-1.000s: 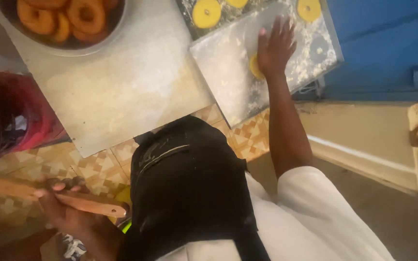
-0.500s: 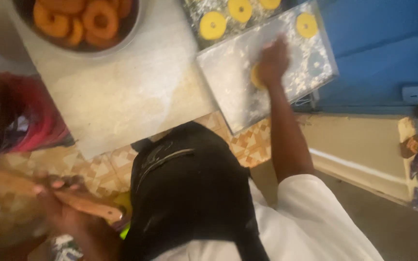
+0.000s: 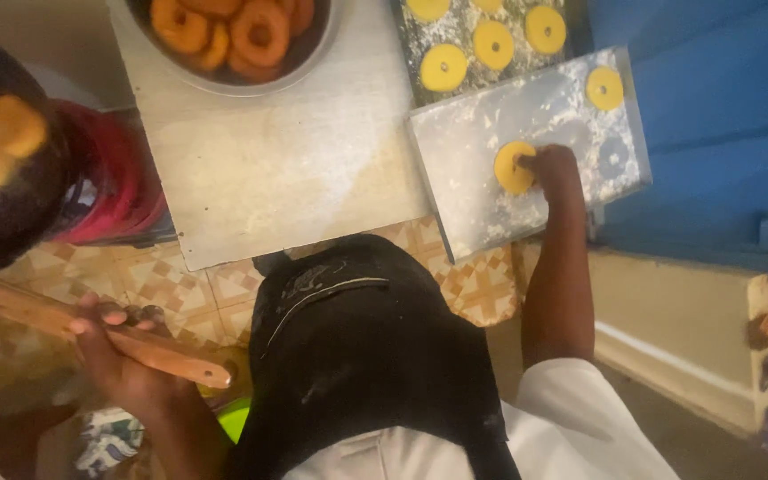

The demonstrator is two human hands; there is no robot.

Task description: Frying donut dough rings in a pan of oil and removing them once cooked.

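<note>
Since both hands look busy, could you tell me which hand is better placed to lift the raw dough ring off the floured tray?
Right. The right hand already touches the dough ring on the floured tray; the left hand grips a wooden stick far away.

The bowl of fried rings (image 3: 233, 40) is cut off at the top edge, and the wooden stick (image 3: 91, 329) blurs leftward.

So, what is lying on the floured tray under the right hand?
The floured tray holds two raw yellow dough rings: one under the right hand's fingers, one near the far corner. Round prints mark the flour. The hand covers the first ring's right edge.
</note>
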